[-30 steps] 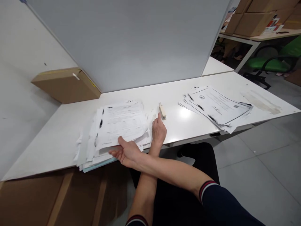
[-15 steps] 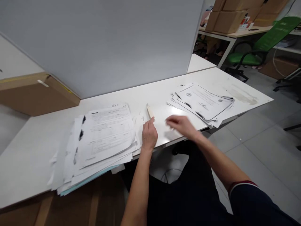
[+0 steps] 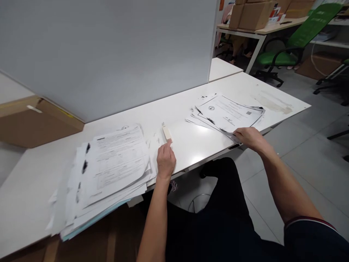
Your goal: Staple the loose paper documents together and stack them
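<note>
My left hand rests on the white table with its fingers curled and nothing in them. Its fingertip reaches the near end of a small cream stapler. Left of it lies a big, untidy pile of printed sheets that hangs over the table's front edge. My right hand is out to the right, closed on the near edge of a second fanned stack of printed sheets.
A grey partition stands along the back of the table. A cardboard box sits at the far left. Behind the partition are a desk with cartons and a green chair. Grey floor tiles lie to the right.
My right hand left the left pile, swept right across the table and took hold of the right stack's near edge. My left hand stayed by the stapler. The view turned right.
</note>
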`<state>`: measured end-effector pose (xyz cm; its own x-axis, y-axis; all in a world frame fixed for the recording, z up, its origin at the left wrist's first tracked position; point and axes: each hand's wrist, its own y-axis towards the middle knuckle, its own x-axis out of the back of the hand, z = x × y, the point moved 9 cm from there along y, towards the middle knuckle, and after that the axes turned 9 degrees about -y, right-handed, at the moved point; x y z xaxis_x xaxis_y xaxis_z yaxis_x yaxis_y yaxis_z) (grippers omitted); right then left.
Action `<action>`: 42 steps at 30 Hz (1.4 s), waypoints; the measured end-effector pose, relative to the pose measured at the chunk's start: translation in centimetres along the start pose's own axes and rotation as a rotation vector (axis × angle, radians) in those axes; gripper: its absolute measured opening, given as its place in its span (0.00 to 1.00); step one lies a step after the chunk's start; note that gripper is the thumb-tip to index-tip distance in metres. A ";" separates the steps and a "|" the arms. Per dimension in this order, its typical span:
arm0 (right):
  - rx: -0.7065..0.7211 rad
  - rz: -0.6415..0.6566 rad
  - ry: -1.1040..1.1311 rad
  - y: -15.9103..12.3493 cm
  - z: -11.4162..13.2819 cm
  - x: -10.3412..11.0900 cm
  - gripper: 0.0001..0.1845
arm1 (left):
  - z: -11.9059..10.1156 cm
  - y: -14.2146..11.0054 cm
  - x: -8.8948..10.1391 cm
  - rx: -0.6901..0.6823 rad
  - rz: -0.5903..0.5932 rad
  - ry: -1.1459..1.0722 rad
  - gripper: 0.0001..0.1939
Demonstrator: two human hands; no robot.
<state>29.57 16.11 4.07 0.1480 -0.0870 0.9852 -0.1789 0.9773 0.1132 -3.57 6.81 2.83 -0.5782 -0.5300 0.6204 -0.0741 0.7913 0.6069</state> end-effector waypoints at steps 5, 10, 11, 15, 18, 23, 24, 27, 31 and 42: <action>-0.086 -0.177 0.229 -0.5 0.2 2.7 0.13 | 0.3 0.1 -0.2 0.044 0.024 -0.081 0.18; 0.060 -0.268 0.334 -2.2 4.2 4.6 0.12 | 0.8 -0.8 -0.9 0.366 -0.009 -0.428 0.17; 0.121 -0.254 0.351 -2.6 5.6 4.6 0.12 | 1.1 -1.3 -1.5 0.510 -0.011 -0.571 0.19; 0.468 -0.127 0.349 -5.5 13.0 3.3 0.13 | -0.8 -2.8 -6.0 1.007 0.165 -1.270 0.31; 0.755 -0.017 0.283 -8.9 18.5 1.8 0.17 | -1.6 -2.3 -6.9 1.083 0.204 -1.423 0.27; 0.836 0.090 0.486 -9.9 18.7 1.7 0.16 | 0.7 -2.5 -6.1 1.128 0.048 -1.216 0.16; 0.724 0.056 0.521 -8.6 16.6 2.1 0.15 | 0.8 -2.7 -6.1 1.144 0.053 -1.190 0.15; 0.232 -0.122 0.361 -4.1 6.9 3.1 0.14 | 0.8 -2.8 -5.7 1.157 0.051 -1.140 0.12; -0.044 0.042 -0.006 -1.5 -2.1 0.9 0.17 | 0.6 -2.7 -5.6 1.153 0.055 -1.114 0.12; 0.036 -0.175 0.041 -1.6 -1.7 0.7 0.16 | 0.5 -2.6 -6.1 1.174 0.096 -1.182 0.12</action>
<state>31.66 14.77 4.39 0.2197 -0.2468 0.9438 -0.1815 0.9402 0.2881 -0.28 8.12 -2.83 -0.8302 -0.3951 -0.3933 -0.2164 0.8785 -0.4259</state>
